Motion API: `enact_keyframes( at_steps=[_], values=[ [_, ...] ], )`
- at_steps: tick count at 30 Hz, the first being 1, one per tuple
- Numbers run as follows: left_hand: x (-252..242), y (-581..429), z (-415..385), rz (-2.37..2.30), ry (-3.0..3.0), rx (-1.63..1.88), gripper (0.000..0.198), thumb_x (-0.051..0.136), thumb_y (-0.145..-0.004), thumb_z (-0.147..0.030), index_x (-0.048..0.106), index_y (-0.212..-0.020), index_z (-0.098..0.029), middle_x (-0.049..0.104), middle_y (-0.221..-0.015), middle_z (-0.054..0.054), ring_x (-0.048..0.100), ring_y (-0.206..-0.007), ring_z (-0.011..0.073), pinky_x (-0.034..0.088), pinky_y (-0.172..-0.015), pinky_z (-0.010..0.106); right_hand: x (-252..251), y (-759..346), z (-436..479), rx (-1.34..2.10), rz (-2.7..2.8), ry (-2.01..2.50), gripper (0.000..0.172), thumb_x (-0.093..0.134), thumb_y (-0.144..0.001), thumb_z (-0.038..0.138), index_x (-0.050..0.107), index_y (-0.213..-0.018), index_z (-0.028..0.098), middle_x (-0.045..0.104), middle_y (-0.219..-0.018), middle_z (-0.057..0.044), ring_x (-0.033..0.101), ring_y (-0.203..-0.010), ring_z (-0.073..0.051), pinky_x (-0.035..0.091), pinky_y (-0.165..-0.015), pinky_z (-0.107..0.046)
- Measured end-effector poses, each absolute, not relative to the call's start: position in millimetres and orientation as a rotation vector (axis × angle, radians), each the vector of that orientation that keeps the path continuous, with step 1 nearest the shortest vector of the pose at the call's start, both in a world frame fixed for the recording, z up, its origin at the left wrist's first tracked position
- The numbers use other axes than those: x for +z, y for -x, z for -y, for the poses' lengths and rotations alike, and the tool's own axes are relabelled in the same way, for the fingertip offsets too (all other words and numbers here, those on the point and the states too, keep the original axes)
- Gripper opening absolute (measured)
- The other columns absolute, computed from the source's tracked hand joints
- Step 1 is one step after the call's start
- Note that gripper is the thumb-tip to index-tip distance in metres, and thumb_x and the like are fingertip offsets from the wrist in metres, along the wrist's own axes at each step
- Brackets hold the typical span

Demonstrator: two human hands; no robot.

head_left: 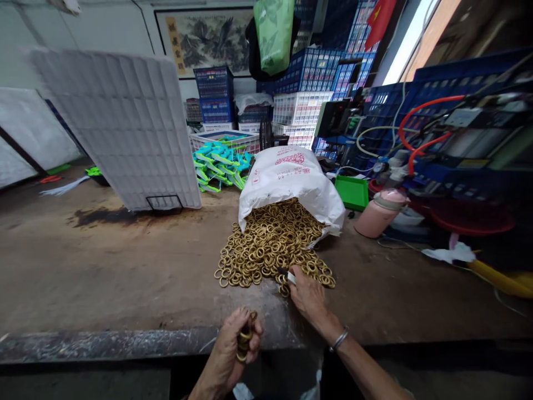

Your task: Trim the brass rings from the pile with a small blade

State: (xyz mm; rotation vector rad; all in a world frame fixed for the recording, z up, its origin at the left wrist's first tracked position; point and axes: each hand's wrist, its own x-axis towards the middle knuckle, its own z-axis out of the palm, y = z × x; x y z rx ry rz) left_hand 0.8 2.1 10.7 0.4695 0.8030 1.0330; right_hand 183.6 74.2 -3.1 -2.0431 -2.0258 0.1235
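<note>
L hand [235,344] curled round a few gold-col. rings [245,337], nr front edge of counter [125,272]. R hand [310,300] at front rt of ring pile [266,250], fingertips touching it; can't tell if it's gripping a ring, & small white/dark bit [291,278] at its fingers is unclear. Pile is beyond L hand, spilling fwd from mouth of white sack [287,172] on its side. Counter brown, worn, w/ dark stain [108,216] by pale ribbed panel [129,133]. Pink bottle [378,215] & green tray [352,191] rt of sack. Bkgd: blue crates [214,110], framed pic [216,41] on wall.
</note>
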Motion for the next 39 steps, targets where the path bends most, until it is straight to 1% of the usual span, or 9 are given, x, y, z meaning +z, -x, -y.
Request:
enact_keyframes(
  at_steps=[5,8,12,15,19,23,30,34,39],
  values=[
    [2,1,-4,-0.776,-0.453,1.036,0.019,0.051,-0.077,-0.036,0.050,-0.081,-0.018,0.054,-0.061,-0.001,0.040,-0.038,0.0047,0.022,-0.032,0.016,-10,-187,-76,0.084,2.085,2.035,0.013,0.042,-0.078,0.017,0.051,-0.086,0.018,0.063,-0.071,-0.004,0.055,-0.058,-0.014,0.019,-0.050,-0.024],
    [1,2,-8,-0.736,-0.384,1.002,0.024,0.054,-0.075,-0.033,0.052,-0.093,-0.018,0.054,-0.062,-0.001,0.044,-0.041,0.0058,0.024,-0.034,0.015,-12,-187,-75,0.098,2.062,2.047,0.013,0.040,-0.078,0.016,0.052,-0.083,0.020,0.063,-0.068,-0.003,0.056,-0.058,-0.014,0.019,-0.050,-0.024],
    [-2,4,-12,-0.687,-0.215,0.985,0.019,0.058,-0.072,-0.031,0.054,-0.075,-0.013,0.057,-0.070,0.003,0.049,-0.051,0.0060,0.025,-0.036,0.013,-9,-187,-73,0.201,2.020,1.960,0.015,0.039,-0.077,0.014,0.051,-0.083,0.020,0.061,-0.065,-0.001,0.054,-0.057,-0.013,0.023,-0.051,-0.023],
    [-4,1,-14,-0.731,-0.160,1.028,0.021,0.065,-0.067,-0.028,0.050,-0.067,-0.013,0.057,-0.070,0.003,0.051,-0.053,0.0069,0.025,-0.036,0.012,-4,-181,-68,0.409,1.991,1.756,0.017,0.037,-0.077,0.014,0.051,-0.083,0.020,0.058,-0.064,0.000,0.053,-0.058,-0.012,0.029,-0.054,-0.021],
    [0,-5,-16,-0.830,-0.282,1.102,0.025,0.066,-0.066,-0.031,0.047,-0.068,-0.015,0.053,-0.062,-0.002,0.047,-0.046,0.0047,0.024,-0.035,0.012,6,-162,-56,0.658,1.936,1.479,0.012,0.038,-0.078,0.019,0.050,-0.080,0.019,0.055,-0.067,0.001,0.051,-0.062,-0.012,0.034,-0.058,-0.020],
    [3,-9,-17,-0.979,-0.506,1.127,0.030,0.061,-0.068,-0.043,0.049,-0.081,-0.019,0.049,-0.056,-0.006,0.042,-0.038,0.0034,0.023,-0.032,0.012,15,-147,-47,0.795,1.912,1.333,0.011,0.039,-0.080,0.023,0.049,-0.079,0.019,0.054,-0.070,0.001,0.050,-0.065,-0.011,0.036,-0.061,-0.020],
    [-2,-8,-17,-1.141,-0.779,1.057,0.035,0.054,-0.070,-0.050,0.046,-0.067,-0.017,0.043,-0.040,-0.008,0.031,-0.029,0.0018,0.024,-0.030,0.013,12,-139,-43,1.009,1.822,1.331,0.022,0.041,-0.081,0.035,0.049,-0.070,0.019,0.048,-0.061,0.004,0.044,-0.057,-0.009,0.034,-0.052,-0.019],
    [-3,-7,-16,-1.146,-0.856,1.022,0.035,0.053,-0.071,-0.050,0.047,-0.066,-0.016,0.043,-0.041,-0.008,0.032,-0.029,0.0022,0.025,-0.030,0.013,11,-136,-43,1.179,1.697,1.401,0.023,0.039,-0.080,0.036,0.048,-0.069,0.018,0.045,-0.054,0.005,0.043,-0.051,-0.009,0.034,-0.049,-0.019],
    [-3,-6,-15,-1.061,-0.792,0.941,0.036,0.051,-0.071,-0.051,0.046,-0.064,-0.016,0.044,-0.046,-0.007,0.036,-0.032,0.0025,0.024,-0.032,0.013,12,-133,-44,1.101,1.759,1.427,0.020,0.042,-0.078,0.033,0.049,-0.066,0.018,0.046,-0.056,0.005,0.042,-0.053,-0.009,0.032,-0.049,-0.019]
  ],
)
